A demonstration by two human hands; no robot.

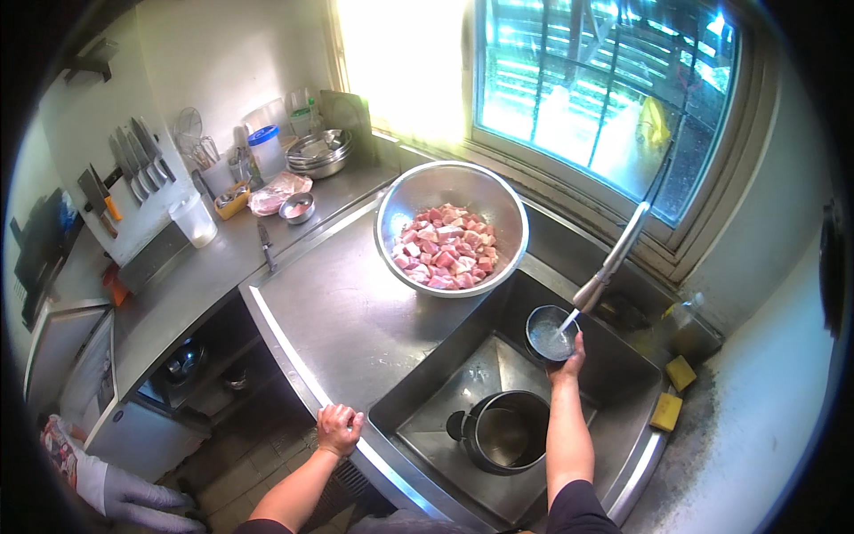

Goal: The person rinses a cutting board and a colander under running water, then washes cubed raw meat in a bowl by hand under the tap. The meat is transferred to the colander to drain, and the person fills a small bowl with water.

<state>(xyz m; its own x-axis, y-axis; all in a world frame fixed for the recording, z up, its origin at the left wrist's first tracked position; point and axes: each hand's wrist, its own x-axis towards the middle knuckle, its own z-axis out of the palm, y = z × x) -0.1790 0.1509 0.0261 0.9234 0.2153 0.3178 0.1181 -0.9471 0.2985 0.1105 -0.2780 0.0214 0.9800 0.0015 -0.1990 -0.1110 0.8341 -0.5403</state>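
Note:
Under the faucet (614, 260), my right hand (567, 363) holds a small dark-rimmed metal bowl (545, 327) while water runs into it. The bowl is over the right side of the sink (445, 436). Below it, a dark pot (507, 433) with a side handle stands on the sink floor with some liquid inside. My left hand (340, 430) is closed, resting on the front edge of the steel counter (320, 338) left of the sink. Behind the sink, a large steel mixing bowl (391, 214) contains many chunks of raw pink meat (445, 247).
Yellow sponges (665, 413) lie on the sink's right rim. Several knives (142, 156) hang on the left wall. The back counter bears a bag of meat (281, 193), stacked metal bowls (318, 156) and a white container (193, 221). Another person (116, 485) stands at lower left.

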